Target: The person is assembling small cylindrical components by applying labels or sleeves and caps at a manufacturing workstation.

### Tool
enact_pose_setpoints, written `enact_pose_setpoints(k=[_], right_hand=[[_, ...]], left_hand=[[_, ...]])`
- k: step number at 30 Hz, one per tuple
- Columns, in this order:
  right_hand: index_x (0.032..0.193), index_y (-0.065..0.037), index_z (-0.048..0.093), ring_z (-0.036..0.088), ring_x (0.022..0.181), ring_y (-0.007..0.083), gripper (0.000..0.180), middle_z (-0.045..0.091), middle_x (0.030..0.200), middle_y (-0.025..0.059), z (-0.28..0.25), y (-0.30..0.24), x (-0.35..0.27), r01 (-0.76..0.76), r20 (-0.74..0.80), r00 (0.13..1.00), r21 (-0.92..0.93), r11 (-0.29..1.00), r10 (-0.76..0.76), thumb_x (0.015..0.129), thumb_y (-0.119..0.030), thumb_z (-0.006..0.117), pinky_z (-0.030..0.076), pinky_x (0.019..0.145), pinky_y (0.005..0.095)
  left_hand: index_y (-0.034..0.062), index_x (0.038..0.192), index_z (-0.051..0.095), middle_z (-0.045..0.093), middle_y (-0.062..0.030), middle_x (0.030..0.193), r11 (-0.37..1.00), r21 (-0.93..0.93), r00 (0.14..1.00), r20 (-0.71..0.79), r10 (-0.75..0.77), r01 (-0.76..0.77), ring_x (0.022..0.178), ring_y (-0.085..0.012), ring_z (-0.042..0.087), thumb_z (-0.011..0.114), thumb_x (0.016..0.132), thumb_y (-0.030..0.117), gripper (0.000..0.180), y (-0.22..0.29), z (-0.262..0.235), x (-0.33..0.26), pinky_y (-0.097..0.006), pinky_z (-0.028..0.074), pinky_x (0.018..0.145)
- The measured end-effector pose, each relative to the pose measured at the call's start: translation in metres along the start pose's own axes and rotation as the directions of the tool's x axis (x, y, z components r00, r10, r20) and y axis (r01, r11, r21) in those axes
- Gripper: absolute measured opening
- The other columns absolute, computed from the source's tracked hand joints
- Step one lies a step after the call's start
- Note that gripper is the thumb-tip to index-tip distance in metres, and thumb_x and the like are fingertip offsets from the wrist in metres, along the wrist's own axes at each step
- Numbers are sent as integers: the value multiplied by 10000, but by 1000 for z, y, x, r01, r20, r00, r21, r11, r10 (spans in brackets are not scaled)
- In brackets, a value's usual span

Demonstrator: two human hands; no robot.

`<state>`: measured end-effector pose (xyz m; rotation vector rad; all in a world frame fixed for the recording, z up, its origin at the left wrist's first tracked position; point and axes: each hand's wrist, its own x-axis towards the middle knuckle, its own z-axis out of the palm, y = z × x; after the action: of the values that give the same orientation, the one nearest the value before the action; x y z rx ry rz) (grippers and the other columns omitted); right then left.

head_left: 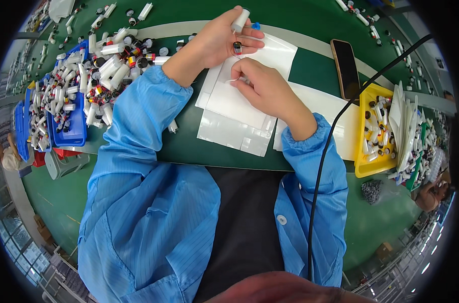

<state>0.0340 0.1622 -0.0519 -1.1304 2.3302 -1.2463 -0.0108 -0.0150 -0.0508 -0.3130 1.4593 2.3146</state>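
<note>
White cylinder [241, 21] observed above the white sheets [229, 108], pinned between thumb and fingers of the left hand [214, 43], palm upturned, remaining fingers extended. A small black-capped piece with a red band [237, 48] is seen against those fingers; whether it is gripped, or joined to the cylinder, cannot be told. By the right hand [270, 91], a thin white strip [231, 81] appears pinched between thumb and index finger; firmness of the pinch cannot be judged. Risks as judged: the cylinder could be let roll out if the thumb were relaxed, its surface being smooth and round. The capped piece could be dropped if the palm were tipped. The strip could be creased or torn by an uneven pull. Should anything fall leftward, it could be lost among the similar cylinders in the loose pile [119, 76]. The sheets could be shifted by a brushing sleeve [310, 146].
</note>
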Motion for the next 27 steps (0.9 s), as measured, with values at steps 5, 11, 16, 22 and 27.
enact_pose_setpoints(k=[5, 11, 16, 22, 27], right_hand=[[963, -56, 562, 632, 790, 336, 107, 633, 905, 140, 1, 11, 1, 45, -29, 999, 8, 999, -45, 875, -85, 616, 501, 703, 405], [952, -39, 608, 618, 622, 209, 85, 655, 814, 104, -8, 9, 2, -46, 40, 999, 251, 967, 37, 870, -53, 625, 488, 583, 334], [942, -62, 607, 564, 537, 92, 70, 616, 791, 25, -8, 11, 0, -233, 1, 963, 513, 826, 270, 909, -99, 655, 432, 461, 246], [1095, -61, 558, 535, 552, 70, 208, 586, 992, 39, -30, -1, 3, 130, -358, 891, 792, 597, 281, 910, -77, 651, 394, 464, 226], [1132, -73, 534, 473, 548, 47, 260, 551, 1007, 35, -41, 5, -1, 230, -448, 846, 796, 560, 289, 904, -56, 657, 341, 456, 202]], left_hand=[[86, 971, 568, 654, -65, 827, 992, -95, 921, 372, 116, -86, 878, -244, 705, 326, 1048, 488, 475, 30, -23, -27, -355, 552, 785], [-35, 926, 700, 725, -164, 941, 703, 711, 939, 248, -238, -9, 824, -198, 691, 411, 1023, 502, 617, 8, -4, -102, -310, 522, 661], [-33, 1071, 693, 723, -138, 994, 644, 764, 950, 218, -224, -24, 875, -196, 668, 373, 1037, 507, 628, -5, 4, -103, -309, 522, 737], [38, 971, 633, 704, -172, 1081, 839, 534, 942, 214, -258, 108, 977, -227, 679, 265, 1062, 493, 592, 11, 6, -96, -322, 526, 837], [128, 816, 494, 642, -238, 1214, 993, -43, 971, 209, 120, -113, 1171, -370, 623, 272, 1053, 490, 486, 62, 32, -56, -490, 491, 989]])
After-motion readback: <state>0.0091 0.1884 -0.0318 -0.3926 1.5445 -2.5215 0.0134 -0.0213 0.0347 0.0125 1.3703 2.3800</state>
